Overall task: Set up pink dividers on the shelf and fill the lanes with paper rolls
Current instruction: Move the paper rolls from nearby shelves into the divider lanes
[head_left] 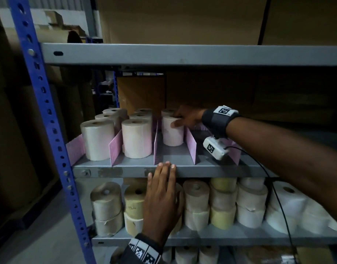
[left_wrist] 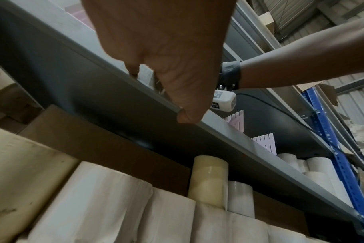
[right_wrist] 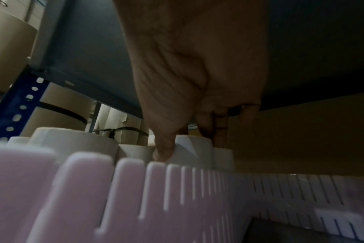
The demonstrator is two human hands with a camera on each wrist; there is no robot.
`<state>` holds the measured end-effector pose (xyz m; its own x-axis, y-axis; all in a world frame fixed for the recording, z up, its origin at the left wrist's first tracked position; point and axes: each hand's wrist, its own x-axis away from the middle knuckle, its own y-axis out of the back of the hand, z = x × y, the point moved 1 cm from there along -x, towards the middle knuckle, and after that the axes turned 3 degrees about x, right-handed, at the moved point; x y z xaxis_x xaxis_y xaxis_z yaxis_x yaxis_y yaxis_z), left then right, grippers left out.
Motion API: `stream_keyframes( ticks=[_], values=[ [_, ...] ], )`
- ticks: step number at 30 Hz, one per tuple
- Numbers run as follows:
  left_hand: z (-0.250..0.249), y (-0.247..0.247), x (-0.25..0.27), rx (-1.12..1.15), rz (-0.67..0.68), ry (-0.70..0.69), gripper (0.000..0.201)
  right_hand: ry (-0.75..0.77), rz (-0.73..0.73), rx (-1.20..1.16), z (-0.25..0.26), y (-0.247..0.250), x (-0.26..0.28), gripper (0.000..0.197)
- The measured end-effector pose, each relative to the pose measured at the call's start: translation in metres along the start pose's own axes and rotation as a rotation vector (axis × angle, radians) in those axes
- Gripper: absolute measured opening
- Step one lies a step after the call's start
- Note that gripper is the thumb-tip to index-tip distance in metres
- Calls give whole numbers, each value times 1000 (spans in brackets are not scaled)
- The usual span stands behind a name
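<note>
On the grey metal shelf [head_left: 182, 164], the right hand [head_left: 188, 119] grips the pale cylindrical paper roll [head_left: 172, 133] between two pink slotted plastic dividers [head_left: 191, 145], thumb in front and fingers over its top, while the left hand [head_left: 162, 202] rests flat, fingers straight, on the shelf's front edge.

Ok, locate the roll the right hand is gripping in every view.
Head: roll in the third lane, centre.
Left wrist: not visible; the shelf edge hides it.
Right wrist: white roll under the fingertips, centre.
Shared landmark: pink divider beside it.
</note>
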<state>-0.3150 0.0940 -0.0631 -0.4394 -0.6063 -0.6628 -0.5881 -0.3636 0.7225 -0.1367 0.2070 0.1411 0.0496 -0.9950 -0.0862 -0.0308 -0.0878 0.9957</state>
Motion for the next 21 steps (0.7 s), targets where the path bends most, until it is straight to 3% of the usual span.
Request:
stream_keyframes(
  ticks=[10,17,21],
  values=[
    [3,-4,0,29,-3,-12,87,11,-9,48,-2,3,-12,31],
    [7,1,0,22,53,-38,96,-71,91,29,4,10,5,63],
    [14,4,1,31,125,-45,97,16,-62,77,13,28,57,55]
  ],
)
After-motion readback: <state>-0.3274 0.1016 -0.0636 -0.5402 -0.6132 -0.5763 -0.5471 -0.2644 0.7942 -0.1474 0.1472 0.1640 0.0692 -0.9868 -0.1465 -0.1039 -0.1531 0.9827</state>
